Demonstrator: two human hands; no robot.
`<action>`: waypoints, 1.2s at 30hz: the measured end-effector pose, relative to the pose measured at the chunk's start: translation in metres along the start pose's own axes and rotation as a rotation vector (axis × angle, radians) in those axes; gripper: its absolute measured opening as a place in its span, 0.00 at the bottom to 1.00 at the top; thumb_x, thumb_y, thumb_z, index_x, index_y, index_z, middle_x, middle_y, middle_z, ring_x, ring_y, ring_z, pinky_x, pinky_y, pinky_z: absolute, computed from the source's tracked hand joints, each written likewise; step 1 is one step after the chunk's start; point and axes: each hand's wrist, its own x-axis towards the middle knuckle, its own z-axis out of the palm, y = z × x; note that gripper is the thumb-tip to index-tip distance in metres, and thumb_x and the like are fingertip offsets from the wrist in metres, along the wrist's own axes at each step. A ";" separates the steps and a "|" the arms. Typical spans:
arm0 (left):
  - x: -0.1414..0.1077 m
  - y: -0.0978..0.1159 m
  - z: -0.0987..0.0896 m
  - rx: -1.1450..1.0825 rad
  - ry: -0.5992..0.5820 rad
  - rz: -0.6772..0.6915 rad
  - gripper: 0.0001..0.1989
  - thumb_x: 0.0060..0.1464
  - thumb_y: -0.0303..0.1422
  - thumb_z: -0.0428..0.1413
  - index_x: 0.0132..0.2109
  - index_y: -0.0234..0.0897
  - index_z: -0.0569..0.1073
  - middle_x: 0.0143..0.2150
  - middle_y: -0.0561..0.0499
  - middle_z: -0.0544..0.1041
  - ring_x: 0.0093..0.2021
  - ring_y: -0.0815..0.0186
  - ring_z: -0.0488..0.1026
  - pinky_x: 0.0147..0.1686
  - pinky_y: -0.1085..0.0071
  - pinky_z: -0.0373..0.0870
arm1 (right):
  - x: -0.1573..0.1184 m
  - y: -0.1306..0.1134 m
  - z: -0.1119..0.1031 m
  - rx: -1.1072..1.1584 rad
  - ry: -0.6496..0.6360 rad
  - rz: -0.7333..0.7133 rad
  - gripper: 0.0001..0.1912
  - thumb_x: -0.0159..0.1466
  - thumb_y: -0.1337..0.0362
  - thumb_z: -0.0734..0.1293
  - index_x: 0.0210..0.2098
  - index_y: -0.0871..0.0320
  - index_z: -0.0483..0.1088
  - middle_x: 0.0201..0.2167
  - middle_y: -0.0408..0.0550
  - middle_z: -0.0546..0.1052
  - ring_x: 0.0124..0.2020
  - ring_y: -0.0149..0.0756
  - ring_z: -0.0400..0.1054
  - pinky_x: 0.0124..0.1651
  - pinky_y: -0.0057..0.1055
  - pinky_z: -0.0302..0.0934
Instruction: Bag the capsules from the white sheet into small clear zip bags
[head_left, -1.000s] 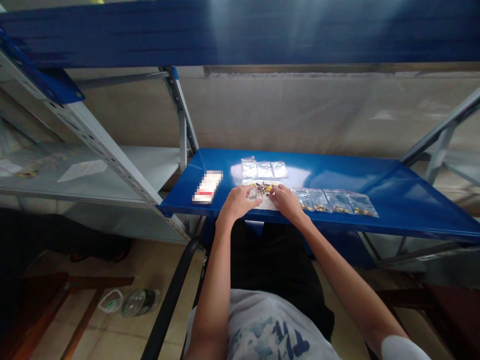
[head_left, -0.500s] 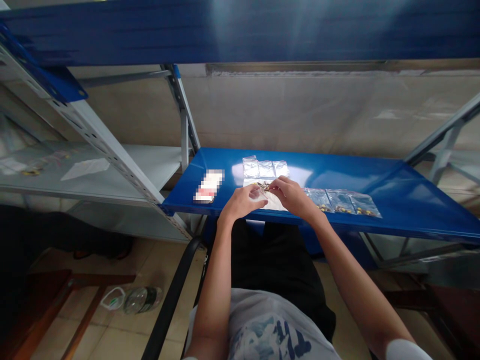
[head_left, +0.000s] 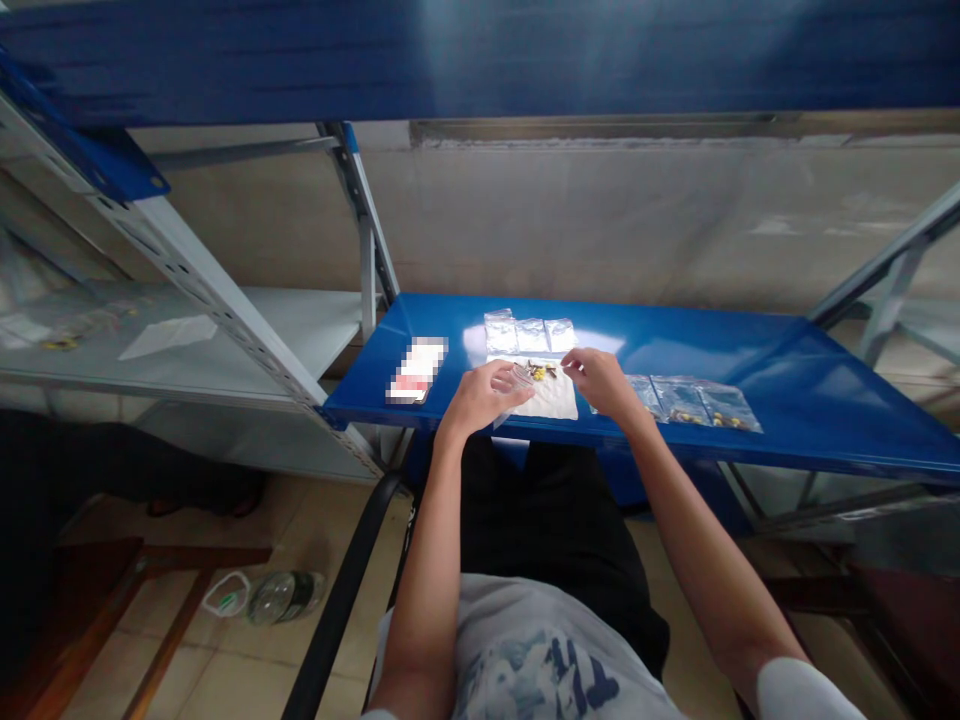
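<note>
Nearest the camera, the person's grey printed T-shirt [head_left: 532, 650] and dark trousers [head_left: 555, 510] fill the lower middle, with a plastic bottle [head_left: 285, 597] lying on the tiled floor [head_left: 202, 660] to the left. Both forearms reach out to a blue steel shelf [head_left: 705, 420]. The left hand [head_left: 480, 398] curls around a small clear plastic bag [head_left: 521, 376], pinching it between thumb and fingers just above a white sheet [head_left: 551, 402]. The right hand [head_left: 600, 382] hovers beside it, its fingertips [head_left: 568, 358] drawn together; whether they pinch anything is too small to tell. Small metal-and-yellow parts [head_left: 541, 371] lie at the sheet's far edge. To the right lie filled clear bags [head_left: 681, 402], ahead lie three flat clear bags [head_left: 529, 335], and to the left lies a blurred packet [head_left: 418, 370].
</note>
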 end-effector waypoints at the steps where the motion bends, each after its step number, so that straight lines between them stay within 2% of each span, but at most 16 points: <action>1: 0.000 0.000 0.000 -0.009 0.013 -0.005 0.27 0.52 0.46 0.69 0.54 0.36 0.78 0.49 0.43 0.84 0.43 0.60 0.82 0.42 0.67 0.78 | 0.000 0.007 0.004 -0.033 -0.013 0.030 0.10 0.68 0.69 0.64 0.42 0.60 0.79 0.39 0.55 0.81 0.40 0.43 0.73 0.47 0.35 0.61; 4: 0.001 -0.001 0.000 -0.013 0.086 -0.022 0.26 0.51 0.46 0.69 0.52 0.36 0.77 0.46 0.44 0.84 0.41 0.61 0.82 0.39 0.70 0.76 | 0.001 0.020 0.016 -0.084 -0.047 0.063 0.10 0.70 0.65 0.65 0.42 0.61 0.79 0.39 0.56 0.81 0.42 0.45 0.73 0.47 0.35 0.61; 7: 0.002 -0.001 0.001 -0.003 0.138 -0.036 0.26 0.52 0.47 0.69 0.52 0.37 0.77 0.44 0.45 0.84 0.40 0.61 0.82 0.37 0.71 0.75 | 0.002 0.018 0.024 -0.110 -0.060 0.060 0.11 0.71 0.61 0.67 0.44 0.61 0.78 0.42 0.57 0.81 0.44 0.46 0.74 0.48 0.35 0.61; 15: 0.003 -0.005 0.001 0.006 0.113 -0.036 0.26 0.52 0.48 0.68 0.52 0.37 0.77 0.43 0.46 0.84 0.39 0.62 0.81 0.37 0.71 0.75 | -0.003 0.000 0.032 -0.214 -0.098 0.127 0.10 0.71 0.64 0.65 0.47 0.58 0.78 0.47 0.59 0.79 0.46 0.47 0.74 0.44 0.35 0.61; 21: 0.003 -0.004 0.001 0.014 0.103 -0.043 0.26 0.52 0.48 0.68 0.52 0.37 0.77 0.43 0.46 0.84 0.39 0.61 0.81 0.37 0.71 0.74 | -0.001 -0.001 0.035 -0.219 -0.097 0.144 0.13 0.73 0.60 0.65 0.49 0.60 0.77 0.48 0.59 0.79 0.47 0.48 0.75 0.44 0.35 0.61; 26: 0.003 -0.003 0.001 0.013 0.108 -0.048 0.26 0.52 0.48 0.68 0.51 0.37 0.77 0.44 0.46 0.84 0.39 0.61 0.81 0.38 0.70 0.74 | 0.001 -0.003 0.039 -0.240 -0.090 0.148 0.11 0.74 0.62 0.63 0.48 0.59 0.76 0.49 0.57 0.79 0.48 0.47 0.75 0.44 0.33 0.60; 30: 0.003 -0.004 0.001 0.013 0.104 -0.046 0.26 0.53 0.49 0.67 0.52 0.37 0.77 0.44 0.47 0.84 0.40 0.61 0.81 0.38 0.71 0.74 | 0.002 -0.002 0.041 -0.236 -0.082 0.136 0.10 0.74 0.64 0.63 0.47 0.61 0.75 0.49 0.60 0.79 0.48 0.48 0.75 0.44 0.34 0.60; 33: 0.003 -0.006 0.000 0.017 0.096 -0.037 0.26 0.54 0.49 0.67 0.53 0.37 0.77 0.43 0.47 0.84 0.40 0.61 0.81 0.38 0.70 0.74 | 0.004 0.000 0.038 -0.183 -0.054 0.135 0.08 0.73 0.66 0.64 0.46 0.62 0.75 0.47 0.62 0.80 0.47 0.48 0.75 0.45 0.35 0.60; 36: 0.003 -0.007 0.000 0.032 0.096 -0.021 0.27 0.54 0.49 0.67 0.53 0.36 0.77 0.45 0.45 0.84 0.41 0.60 0.82 0.40 0.69 0.75 | 0.004 -0.004 0.025 -0.054 0.016 0.084 0.06 0.71 0.67 0.65 0.41 0.61 0.75 0.40 0.59 0.82 0.43 0.47 0.75 0.44 0.34 0.61</action>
